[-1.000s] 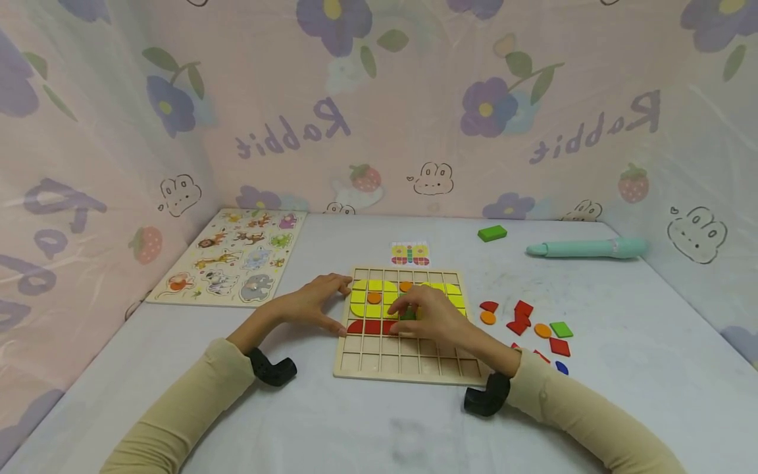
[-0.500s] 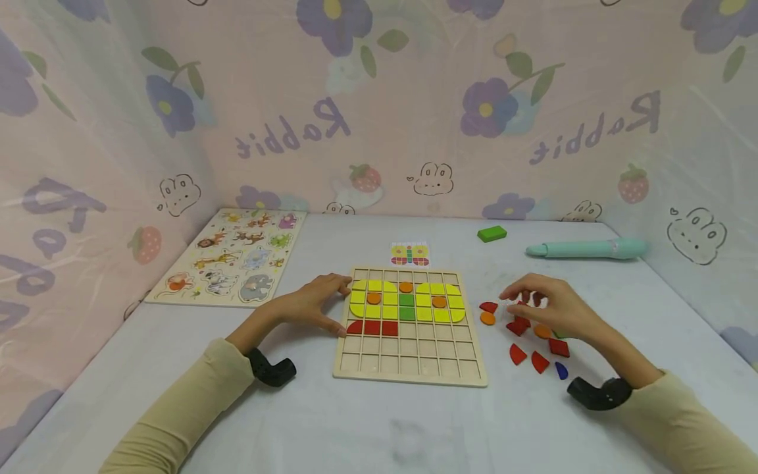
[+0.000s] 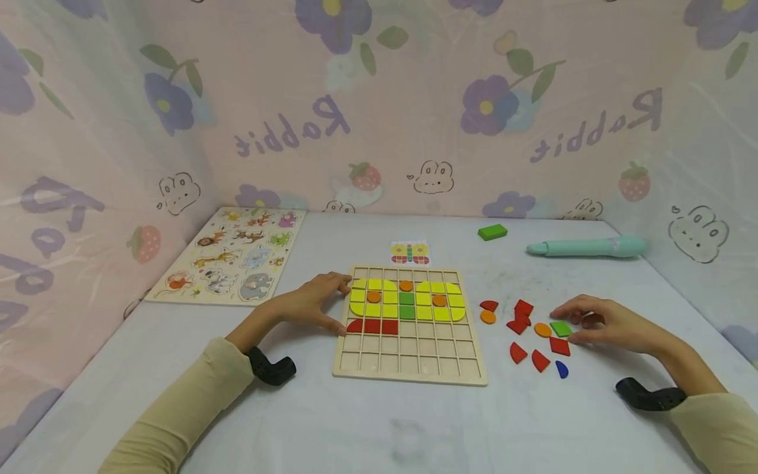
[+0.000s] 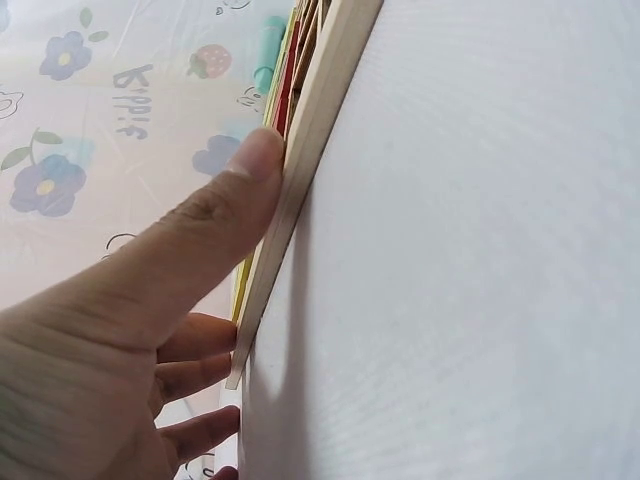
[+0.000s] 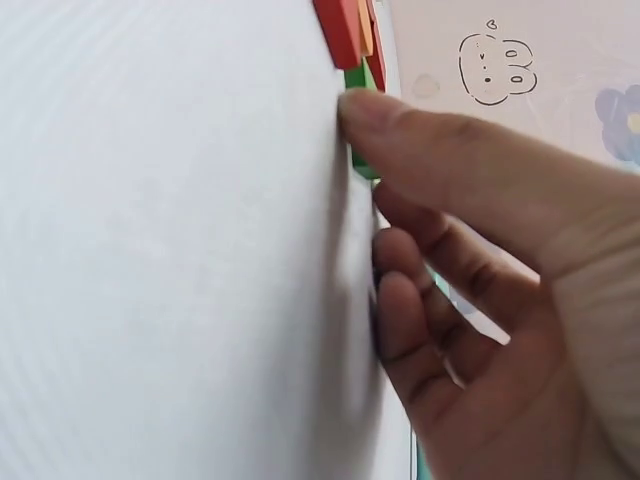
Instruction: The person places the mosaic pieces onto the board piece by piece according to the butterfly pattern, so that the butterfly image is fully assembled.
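My left hand (image 3: pixel 310 304) rests against the left edge of a wooden grid board (image 3: pixel 379 362), its thumb and fingertips touching the rim. Yellow tiles (image 3: pixel 441 313), orange discs (image 3: pixel 405 286), two green squares (image 3: pixel 406 307) and a row of red tiles (image 3: pixel 373 326) sit in the board. To the right, my right hand (image 3: pixel 622 326) is low over the table, thumb and index finger apart on either side of a loose green square tile (image 3: pixel 560 328). In the right wrist view the thumb hides part of that green tile (image 5: pixel 365 165); whether the fingers touch it is unclear.
Red pieces (image 3: pixel 540 361), orange discs (image 3: pixel 542 330) and a blue piece (image 3: pixel 562 369) lie around the green tile. Behind the board is a butterfly pattern card (image 3: pixel 410 253). An animal puzzle (image 3: pixel 225 257), a green block (image 3: pixel 492 232) and a mint-coloured pen-shaped object (image 3: pixel 592 247) lie farther back.
My right hand has left the board and moved right, past the red pieces, to the loose green tile. Two green squares now show in the board's middle column. My left hand has stayed put.
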Available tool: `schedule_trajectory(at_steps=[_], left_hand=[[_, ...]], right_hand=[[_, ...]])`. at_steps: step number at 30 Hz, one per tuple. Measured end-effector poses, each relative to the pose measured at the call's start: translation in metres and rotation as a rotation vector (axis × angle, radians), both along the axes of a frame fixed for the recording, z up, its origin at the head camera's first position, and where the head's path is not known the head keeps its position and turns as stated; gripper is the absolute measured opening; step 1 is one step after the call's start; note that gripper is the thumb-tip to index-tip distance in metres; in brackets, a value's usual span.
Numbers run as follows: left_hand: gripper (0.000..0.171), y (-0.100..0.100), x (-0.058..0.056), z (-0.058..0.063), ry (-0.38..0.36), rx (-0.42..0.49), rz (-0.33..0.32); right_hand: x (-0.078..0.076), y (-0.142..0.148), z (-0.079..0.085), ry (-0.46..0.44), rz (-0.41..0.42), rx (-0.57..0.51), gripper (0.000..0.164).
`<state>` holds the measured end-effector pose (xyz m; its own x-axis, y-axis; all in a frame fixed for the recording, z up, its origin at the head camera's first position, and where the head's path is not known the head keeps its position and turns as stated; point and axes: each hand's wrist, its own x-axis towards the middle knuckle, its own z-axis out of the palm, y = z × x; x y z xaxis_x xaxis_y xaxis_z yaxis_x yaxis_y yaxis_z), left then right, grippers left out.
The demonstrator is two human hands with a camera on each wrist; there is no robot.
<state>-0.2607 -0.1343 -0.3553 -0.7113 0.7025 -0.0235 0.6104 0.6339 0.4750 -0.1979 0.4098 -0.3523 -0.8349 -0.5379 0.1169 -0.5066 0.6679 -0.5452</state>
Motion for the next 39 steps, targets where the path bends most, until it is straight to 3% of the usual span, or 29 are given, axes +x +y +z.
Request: schedule_trajectory(at_steps=[9,15,20,25,32,39], left_hand=[[0.074,0.001,0.0,0.002,0.007,0.0,-0.007],[0.073,0.002,0.0,0.002,0.0,-0.001,0.0],[0.073,0.002,0.001,0.003,-0.009,-0.002,0.006],[0.074,0.001,0.001,0.002,-0.015,-0.005,0.014],[0.074,0.001,0.001,0.001,-0.026,0.005,0.016],[0.075,0.001,0.001,0.001,-0.018,0.007,0.01]], right_hand=[[-0.002,0.002,-0.002,0.019,0.015,0.001,0.028],[-0.001,-0.009,0.004,0.037,-0.026,-0.005,0.026],[0.001,-0.056,0.019,0.121,-0.078,-0.039,0.025],[0.0,-0.121,0.025,0.155,-0.07,-0.098,0.025],[0.003,-0.194,0.021,0.086,-0.016,-0.158,0.026],[-0.002,-0.231,0.008,0.086,0.047,-0.139,0.023]])
